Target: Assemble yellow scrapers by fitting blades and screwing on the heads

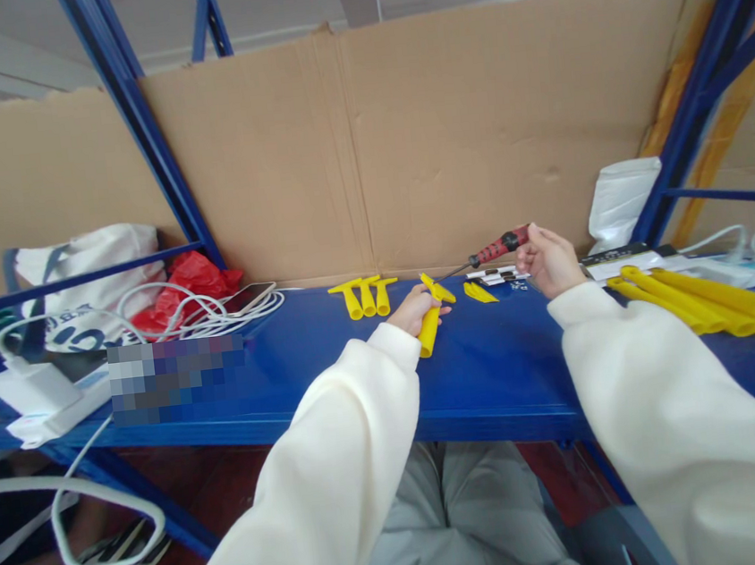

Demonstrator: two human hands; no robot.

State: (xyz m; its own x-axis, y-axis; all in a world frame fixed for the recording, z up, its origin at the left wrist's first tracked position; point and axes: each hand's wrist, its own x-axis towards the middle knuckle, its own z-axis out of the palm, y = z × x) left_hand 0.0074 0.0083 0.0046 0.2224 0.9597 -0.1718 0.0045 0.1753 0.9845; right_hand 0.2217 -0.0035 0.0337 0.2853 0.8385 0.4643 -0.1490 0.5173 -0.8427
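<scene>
Yellow T-shaped part (pixel 430 333) is in the left hand (pixel 411 311), over the blue table (pixel 332 364), crossbar end pointing away from the person. Left fingers grasp it around the stem. Right hand (pixel 549 262) has fingers clenched on the end of the red-black handle of the screwdriver (pixel 499 247); shaft runs left to the part's crossbar, tip contact can't be told. Small flat yellow pieces (pixel 480 292) lie just right of the part. Three similar T-parts (pixel 367 298) sit in a row to its left. Long yellow tubes (pixel 707 300) are bunched far right. Cardboard (pixel 469 129) stands behind.
</scene>
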